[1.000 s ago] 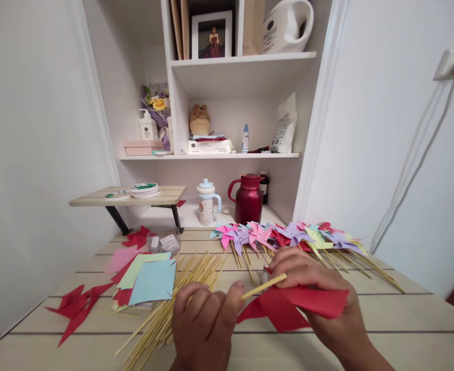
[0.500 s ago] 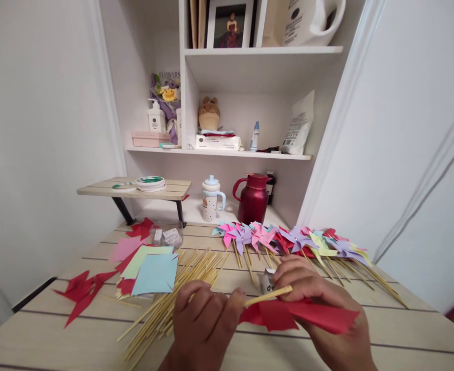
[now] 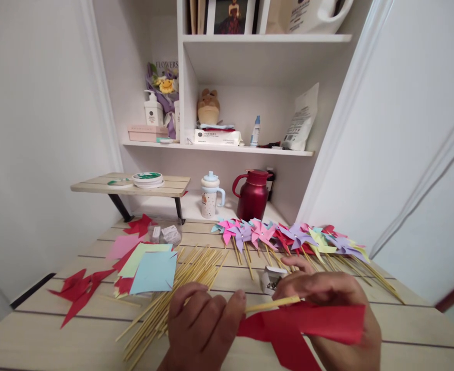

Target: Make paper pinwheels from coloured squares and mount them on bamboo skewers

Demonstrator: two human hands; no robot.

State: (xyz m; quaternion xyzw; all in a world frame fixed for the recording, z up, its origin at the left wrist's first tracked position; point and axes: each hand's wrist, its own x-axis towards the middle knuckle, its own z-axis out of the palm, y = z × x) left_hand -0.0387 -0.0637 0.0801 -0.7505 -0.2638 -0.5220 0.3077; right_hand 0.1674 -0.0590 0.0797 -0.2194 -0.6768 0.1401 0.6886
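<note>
Pinching a stick point(image 3: 273, 304) in our left hand point(image 3: 207, 330), we keep the right hand point(image 3: 327, 304) clamped on red paper point(image 3: 307, 322), now lower, nearer than the pinwheels point(image 3: 288, 237).

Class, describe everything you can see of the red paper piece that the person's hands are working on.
The red paper piece is thin, matte craft paper with pointed flaps, like a pinwheel's blades. It lies low in the view, above the wooden table. The right hand grips it from above; the left hand pinches a bamboo stick whose tip meets it. Its lower edge is cut off by the frame.
</note>
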